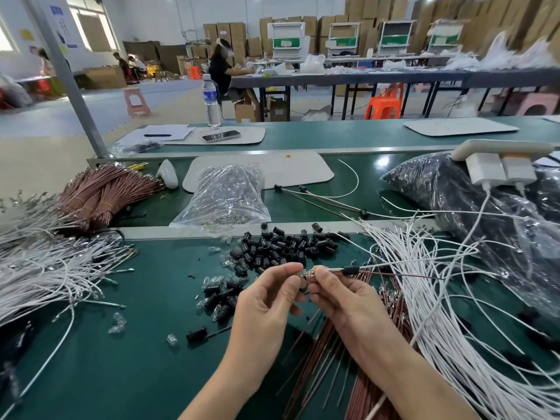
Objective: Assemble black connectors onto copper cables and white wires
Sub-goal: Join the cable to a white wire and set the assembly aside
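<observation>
My left hand [266,301] pinches a small clear part [302,274] at its fingertips. My right hand [339,295] pinches the metal terminal ends [312,272] of a white wire and a copper cable, which run off to the right through a black connector [351,270]. The two hands meet above the green mat. A heap of loose black connectors [281,247] lies just beyond them. Copper cables [330,359] lie under my right wrist, and white wires [439,298] fan out to the right.
More white wires [45,268] and bundled copper cables [103,192] lie at the left. A clear bag of parts [227,195] and a large bag of black connectors [454,189] sit behind. Finished assemblies [318,198] lie on the belt. A water bottle [211,100] and phone [221,136] stand farther back.
</observation>
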Demonstrator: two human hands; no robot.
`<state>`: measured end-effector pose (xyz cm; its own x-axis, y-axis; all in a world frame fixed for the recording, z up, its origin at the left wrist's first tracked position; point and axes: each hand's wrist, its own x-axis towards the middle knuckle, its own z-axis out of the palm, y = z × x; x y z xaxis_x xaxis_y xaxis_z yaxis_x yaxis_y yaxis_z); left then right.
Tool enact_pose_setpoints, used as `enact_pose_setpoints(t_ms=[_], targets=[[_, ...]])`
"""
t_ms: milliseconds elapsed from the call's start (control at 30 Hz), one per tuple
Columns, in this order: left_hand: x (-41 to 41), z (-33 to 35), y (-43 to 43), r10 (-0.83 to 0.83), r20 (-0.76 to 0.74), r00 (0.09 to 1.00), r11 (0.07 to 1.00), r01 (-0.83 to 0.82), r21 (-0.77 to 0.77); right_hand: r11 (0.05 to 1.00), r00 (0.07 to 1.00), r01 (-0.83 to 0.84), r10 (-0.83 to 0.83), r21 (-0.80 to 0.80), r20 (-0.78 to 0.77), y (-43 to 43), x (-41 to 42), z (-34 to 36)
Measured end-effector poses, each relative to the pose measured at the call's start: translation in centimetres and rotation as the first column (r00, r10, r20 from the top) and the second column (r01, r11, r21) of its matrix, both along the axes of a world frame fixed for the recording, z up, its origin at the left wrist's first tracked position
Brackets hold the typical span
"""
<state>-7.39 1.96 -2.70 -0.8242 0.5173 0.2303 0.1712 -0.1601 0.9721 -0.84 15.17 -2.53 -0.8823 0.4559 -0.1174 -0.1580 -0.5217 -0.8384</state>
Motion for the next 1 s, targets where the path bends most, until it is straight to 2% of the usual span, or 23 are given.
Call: enact_pose_setpoints(t_ms=[533,800,1000], targets=[[0.45,0.00,-0.01,0.024,-0.096,0.995,0.998,-0.030,-0.054,1.000,1.000,0.007,-0.007,-0.003,0.006,-0.04,0.20,0.35],[0.46,-0.30,-0.18,0.061,-0.162,0.985,0.992,-0.078,-0.104,0.996,0.999,0.016,-0.020,0.088,0.043,-0.16,0.33,0.21],[0.33,-0.53,-0.05,0.058,-0.138,0.989,0.995,-0.069,-0.074,0.998,0.999,0.009,-0.011,0.060,0.031,-0.31,0.45,0.32]])
